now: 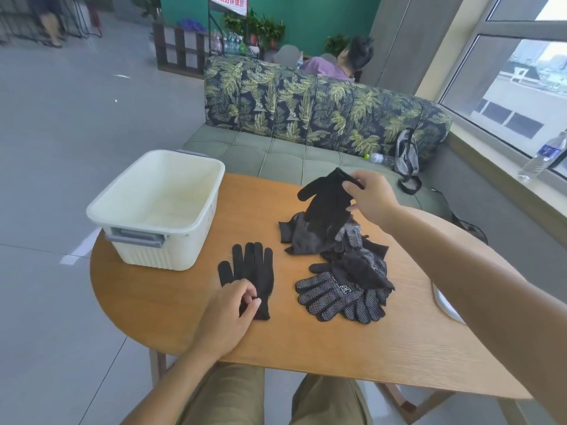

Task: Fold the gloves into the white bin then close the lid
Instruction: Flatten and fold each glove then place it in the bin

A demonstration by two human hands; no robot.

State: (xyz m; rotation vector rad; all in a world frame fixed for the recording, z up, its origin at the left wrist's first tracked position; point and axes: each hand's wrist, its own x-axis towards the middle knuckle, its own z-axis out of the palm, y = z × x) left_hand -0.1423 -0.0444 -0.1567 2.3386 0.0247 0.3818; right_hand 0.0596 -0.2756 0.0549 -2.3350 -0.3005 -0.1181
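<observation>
The round wooden bench (pixel 306 342), warm orange with a fine straight grain, carries everything. At its far left stands the white bin (pixel 196 220), a rectangular plastic tub with rounded corners, ribbed lower walls and a grey handle on the near end. It looks empty inside, and its lid is not on it; a pale flat edge (pixel 445 305) beside the right forearm may be the lid, though too little shows to tell.

By the look of things the task is near its start: no glove lies in the bin, none is folded, and the lid remains to be closed.

Right of centre sits the heap of gloves (pixel 340 271), soft dark knit, some covered in small pale grip dots, their fingers splayed over one another. Between heap and bin one plain black glove (pixel 253 271) lies flat, fingers pointing away. The left hand (pixel 228 314) pinches its cuff end between thumb and fingers against the wood. The right hand (pixel 372 199) is raised over the heap's far side and grips the cuff of a second plain black glove (pixel 326 199), which hangs limp with its fingers drooping towards the pile, likely the mate to be laid on the first.
</observation>
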